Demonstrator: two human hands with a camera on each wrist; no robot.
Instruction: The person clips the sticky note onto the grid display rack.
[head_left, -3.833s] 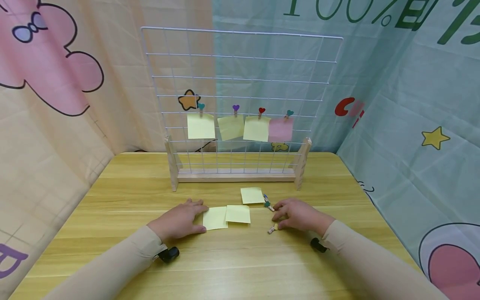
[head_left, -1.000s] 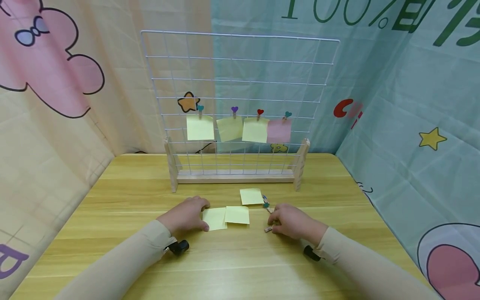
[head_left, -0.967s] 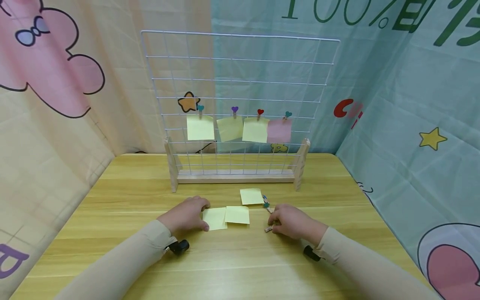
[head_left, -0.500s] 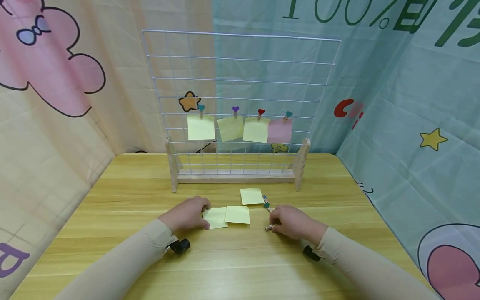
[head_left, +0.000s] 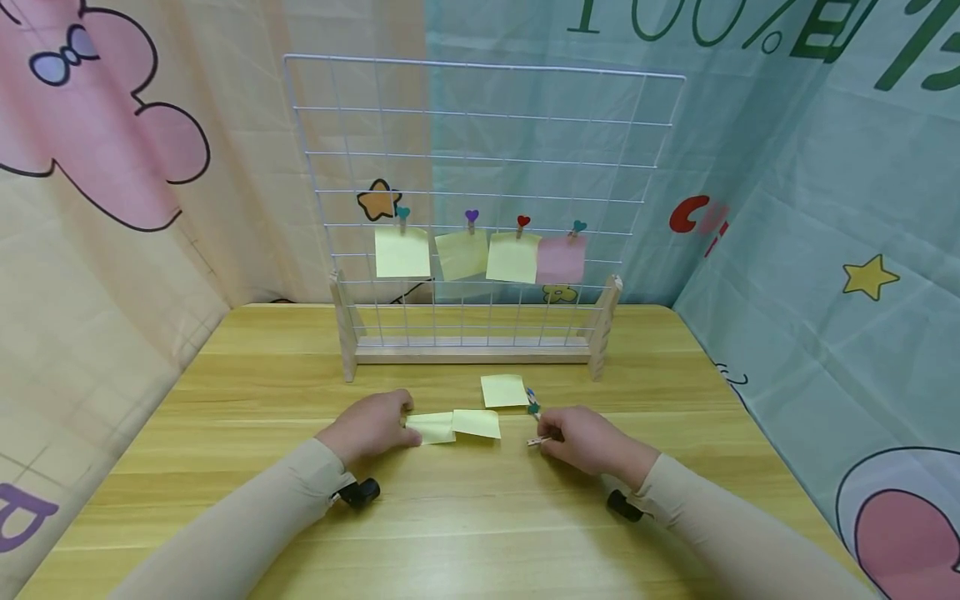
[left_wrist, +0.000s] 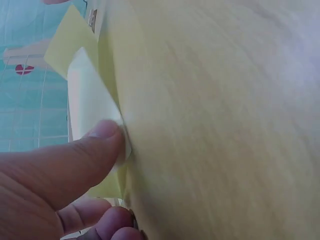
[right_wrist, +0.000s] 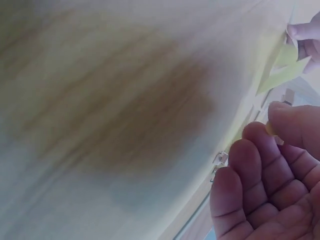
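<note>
Pair of overlapping notes (head_left: pixel 454 422) has tilted upward.

bare wood at the front edge of the worktop (head_left: pixel 487 542), between the beige sleeves (head_left: pixel 232 525), leaves a hand room to pass; bare strips also run along the left edge and beside the back right corner. toward the back edge the wire rack (head_left: pixel 472 356) bars the way. in the middle, tilted sticky notes (head_left: pixel 475 423) stand by the left hand (head_left: pixel 367 427), a narrow gap from the pinched clip (head_left: pixel 536 441) in the right hand (head_left: pixel 588 437); behind them, a flat note (head_left: pixel 504 391) and second clip (head_left: pixel 533 409) obstruct
</note>
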